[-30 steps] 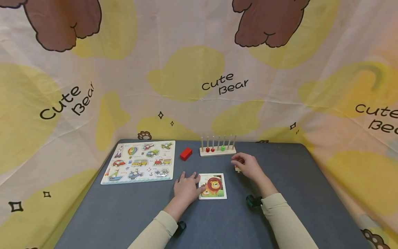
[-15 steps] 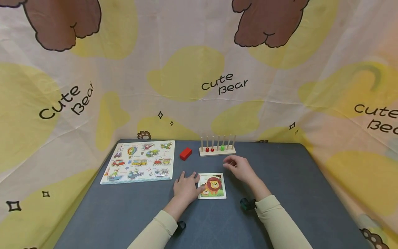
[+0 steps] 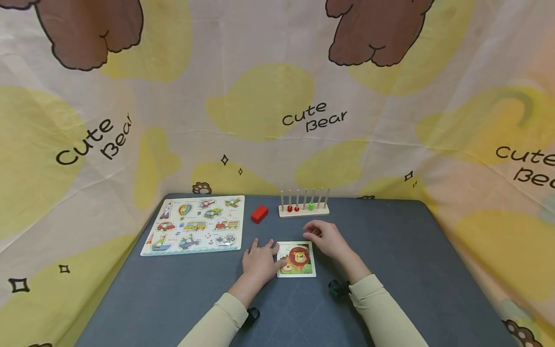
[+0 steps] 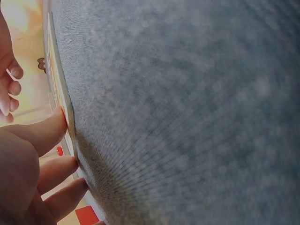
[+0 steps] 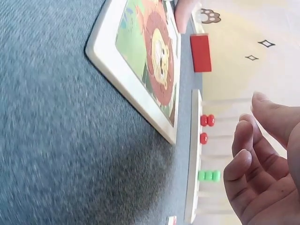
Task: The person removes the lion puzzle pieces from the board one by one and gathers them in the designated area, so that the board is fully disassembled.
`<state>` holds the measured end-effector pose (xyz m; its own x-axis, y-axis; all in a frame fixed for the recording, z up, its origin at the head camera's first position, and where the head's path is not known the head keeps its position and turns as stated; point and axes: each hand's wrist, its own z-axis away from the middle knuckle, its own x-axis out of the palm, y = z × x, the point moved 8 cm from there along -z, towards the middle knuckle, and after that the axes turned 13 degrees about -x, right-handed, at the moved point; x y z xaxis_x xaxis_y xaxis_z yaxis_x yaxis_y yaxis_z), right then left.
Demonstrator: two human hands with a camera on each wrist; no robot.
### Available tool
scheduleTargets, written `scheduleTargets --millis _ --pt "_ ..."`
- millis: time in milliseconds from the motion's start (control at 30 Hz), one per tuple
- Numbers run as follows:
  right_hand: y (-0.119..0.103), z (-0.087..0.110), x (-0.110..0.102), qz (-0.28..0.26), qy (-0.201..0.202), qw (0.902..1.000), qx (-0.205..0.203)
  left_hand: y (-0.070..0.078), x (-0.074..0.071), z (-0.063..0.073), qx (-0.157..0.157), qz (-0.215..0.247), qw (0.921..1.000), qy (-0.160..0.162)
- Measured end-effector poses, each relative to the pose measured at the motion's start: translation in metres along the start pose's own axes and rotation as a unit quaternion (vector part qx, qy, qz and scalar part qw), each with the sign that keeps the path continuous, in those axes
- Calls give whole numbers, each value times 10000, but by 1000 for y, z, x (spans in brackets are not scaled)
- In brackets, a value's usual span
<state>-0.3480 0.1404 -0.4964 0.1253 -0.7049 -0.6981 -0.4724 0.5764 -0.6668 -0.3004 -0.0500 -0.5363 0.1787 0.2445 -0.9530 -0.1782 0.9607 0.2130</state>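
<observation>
A square lion jigsaw puzzle (image 3: 299,260) in a pale frame lies flat on the dark table (image 3: 182,294). Along its left side rests my left hand (image 3: 258,261), fingers spread, the thumb lying over the frame onto the picture. Just off the puzzle's upper right corner hovers my right hand (image 3: 327,239). Its fingers (image 5: 239,161) are loosely bent and the thumb stands apart, with nothing seen between them in the right wrist view. A small white-and-red piece (image 5: 172,220) peeks in at the bottom of that view; the head view does not show it.
Behind the puzzle stands a wooden peg rack (image 3: 304,211) with red and green beads on some pegs. A red block (image 3: 259,214) lies left of it. A large vehicle puzzle board (image 3: 192,225) fills the table's far left. A printed cloth (image 3: 260,120) hangs behind.
My right hand has come leftward from beside a small piece at the right to the puzzle's upper right corner. The left hand and the puzzle have kept their places.
</observation>
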Motion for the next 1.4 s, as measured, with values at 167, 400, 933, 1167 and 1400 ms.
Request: scheduleTargets --millis 167,400,933,1167,1400 --pt "-6 -3 5 26 -60 9999 -138 0 -2 -1 -23 -1 10000 58" --pt "-12 -4 14 -63 -181 9995 -268 0 -2 -1 -63 43 10000 19" --pt "-17 -4 40 -379 -577 9971 -329 0 -2 3 9 63 10000 63" --pt "-16 -5 49 -354 -747 9957 -419 1 -2 2 72 65 9999 128" --pt "-7 -6 60 -334 -1088 9930 -306 2 -3 3 36 14 9999 101"
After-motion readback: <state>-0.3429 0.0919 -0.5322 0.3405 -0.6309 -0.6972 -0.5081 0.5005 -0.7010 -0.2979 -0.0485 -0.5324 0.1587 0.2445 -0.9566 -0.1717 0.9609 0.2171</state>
